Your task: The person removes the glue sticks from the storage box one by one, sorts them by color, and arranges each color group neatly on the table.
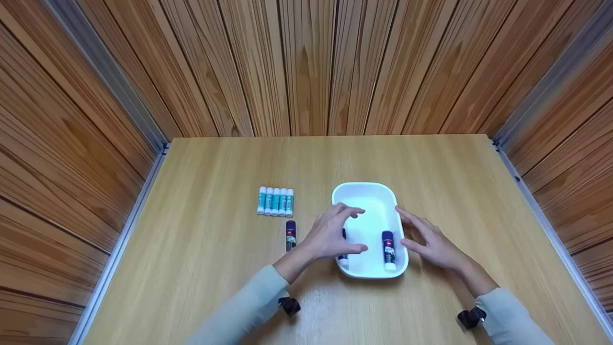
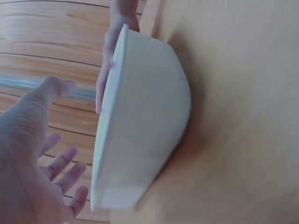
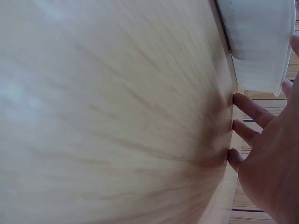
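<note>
A white plastic tray [image 1: 369,203] stands on the table. Inside it at the right lies a glue stick with a dark purple cap [image 1: 388,249]. Another dark glue stick [image 1: 343,259] lies along the tray's left side, partly hidden by my left hand [image 1: 331,233]. That hand hovers over the left rim, thumb and fingers spread, holding nothing. Beside the right rim, my right hand [image 1: 433,244] has its fingers extended; fingertips are at the rim, and in the right wrist view several others reach the tabletop. A third dark glue stick [image 1: 290,234] lies on the table, its lower end behind my left wrist.
Several smaller white and teal glue sticks [image 1: 275,201] lie side by side in a row, left of the tray. Wood-plank walls [image 1: 306,67] enclose the table [image 1: 215,191] at the back and sides, with metal rails [image 1: 122,239] along the side edges.
</note>
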A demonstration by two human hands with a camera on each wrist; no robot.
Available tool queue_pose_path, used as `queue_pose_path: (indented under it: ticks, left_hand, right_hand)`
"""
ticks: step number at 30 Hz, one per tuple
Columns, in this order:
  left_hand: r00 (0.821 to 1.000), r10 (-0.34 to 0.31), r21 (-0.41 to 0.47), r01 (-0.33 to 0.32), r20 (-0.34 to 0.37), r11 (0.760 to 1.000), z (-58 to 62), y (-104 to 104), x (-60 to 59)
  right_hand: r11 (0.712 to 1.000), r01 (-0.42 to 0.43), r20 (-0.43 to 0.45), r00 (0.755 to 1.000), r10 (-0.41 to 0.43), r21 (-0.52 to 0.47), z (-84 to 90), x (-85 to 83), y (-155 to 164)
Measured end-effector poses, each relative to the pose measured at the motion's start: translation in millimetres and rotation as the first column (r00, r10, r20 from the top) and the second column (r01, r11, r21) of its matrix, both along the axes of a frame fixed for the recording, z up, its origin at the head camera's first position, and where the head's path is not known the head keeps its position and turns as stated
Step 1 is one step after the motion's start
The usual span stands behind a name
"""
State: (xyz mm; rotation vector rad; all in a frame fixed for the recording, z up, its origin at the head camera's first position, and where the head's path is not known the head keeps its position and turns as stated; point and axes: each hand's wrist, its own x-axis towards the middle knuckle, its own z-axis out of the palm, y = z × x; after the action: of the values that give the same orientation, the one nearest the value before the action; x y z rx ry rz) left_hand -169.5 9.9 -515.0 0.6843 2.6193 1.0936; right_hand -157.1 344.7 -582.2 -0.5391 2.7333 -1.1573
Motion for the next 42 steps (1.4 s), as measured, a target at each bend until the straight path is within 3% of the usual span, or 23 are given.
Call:
queue_pose_path:
  ticks: [8, 15, 20, 31, 42]
  left_hand:
    - [0.996, -0.057, -0.005, 0.057, 0.061, 0.998, 5.7, 22, 3.7]
    - [0.985, -0.116, -0.032, 0.121, 0.127, 0.992, -0.1, 40, 4.5]
    - [0.980, -0.107, -0.035, 0.115, 0.170, 0.993, -5.8, 50, 4.4]
    - [0.974, -0.144, -0.106, 0.164, 0.174, 0.981, -14.0, 66, 1.6]
    - [0.976, -0.098, -0.208, 0.138, 0.192, 0.968, -29.3, 74, 0.6]
  right_hand:
    - [1.000, 0.009, 0.031, 0.999, -0.010, 0.022, 1.2, 1.8, -1]
    - [1.000, 0.012, 0.025, 1.000, -0.012, 0.015, 1.5, 0.2, -1]
    - [1.000, 0.010, 0.025, 1.000, -0.011, 0.020, 2.3, 0.7, -1]
    - [1.000, 0.008, -0.009, 1.000, -0.007, 0.028, 4.1, 2.1, -2]
    - [1.000, 0.013, 0.022, 1.000, -0.013, 0.019, 3.0, 2.1, 0]
